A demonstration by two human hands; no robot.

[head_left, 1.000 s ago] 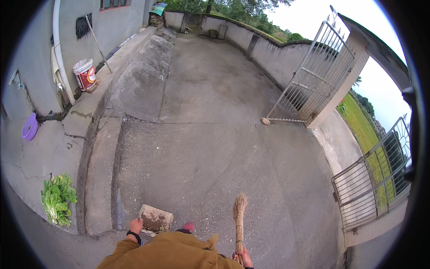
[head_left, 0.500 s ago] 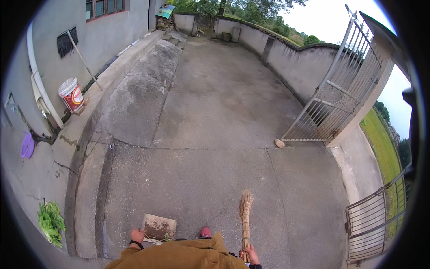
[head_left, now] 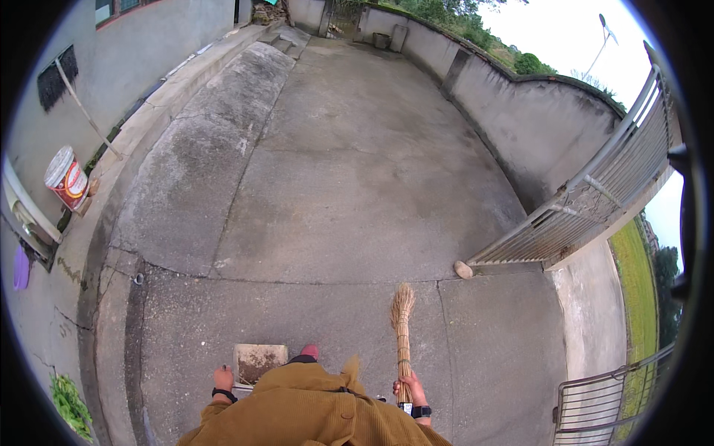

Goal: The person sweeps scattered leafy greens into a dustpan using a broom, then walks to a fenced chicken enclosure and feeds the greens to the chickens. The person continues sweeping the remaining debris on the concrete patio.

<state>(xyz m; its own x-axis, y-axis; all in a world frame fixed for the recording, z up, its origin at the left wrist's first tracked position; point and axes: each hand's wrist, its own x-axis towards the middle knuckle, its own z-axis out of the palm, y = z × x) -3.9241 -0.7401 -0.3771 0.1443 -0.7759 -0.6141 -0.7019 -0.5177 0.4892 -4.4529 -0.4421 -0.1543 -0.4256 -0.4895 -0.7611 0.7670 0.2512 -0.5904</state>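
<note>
My right hand (head_left: 410, 390) is wrapped round the handle end of a straw broom (head_left: 402, 334), whose bristles point forward above the concrete. To my left is a pale dustpan (head_left: 262, 351) with brown dirt lying in it. My left hand (head_left: 223, 377) is closed at the near left of the dustpan, on what looks like its thin handle, partly hidden by my brown jacket. A red shoe (head_left: 311, 351) shows between the dustpan and the broom.
A metal gate (head_left: 580, 208) stands at the right, with a stone (head_left: 462, 270) at its foot. A raised concrete ledge (head_left: 111, 312) runs along the left. On it are a bucket (head_left: 68, 178), a leaning mop (head_left: 89, 111), a purple basin (head_left: 21, 267) and green leaves (head_left: 70, 407).
The view has shifted as I moved forward and turned: the bucket and ledge sit farther left, the gate is nearer. Both hands keep their holds, and the broom and dustpan have come along with me.
</note>
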